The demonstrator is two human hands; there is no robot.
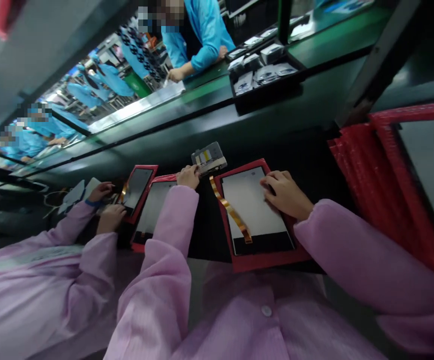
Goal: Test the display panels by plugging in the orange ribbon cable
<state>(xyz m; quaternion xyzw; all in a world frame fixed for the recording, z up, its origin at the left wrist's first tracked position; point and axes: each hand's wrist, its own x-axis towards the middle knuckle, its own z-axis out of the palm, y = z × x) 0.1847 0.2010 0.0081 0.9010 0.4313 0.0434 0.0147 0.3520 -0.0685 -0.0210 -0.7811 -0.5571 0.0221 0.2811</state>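
Right in front of me a pale flat display panel (254, 200) with a dark lower band lies on a red padded sheet (269, 261). An orange ribbon cable (229, 209) runs along its left side, its lower end over the dark band. My right hand (286, 194) is at the panel's upper right edge with fingers curled; a small dark spot shows between them, too unclear to name. My left hand (188, 177) reaches to the near left edge of a small grey box (209, 157) with yellow and white strips. Its fingertips are bunched together, and what they pinch is hidden.
Left of me, another panel (156, 205) lies on red padding. Beyond it a co-worker's hands (111, 219) work at a smaller panel (139, 185). Red padded sheets (363, 175) are stacked at right. A black tray (267, 90) of wrapped parts stands on the green line behind.
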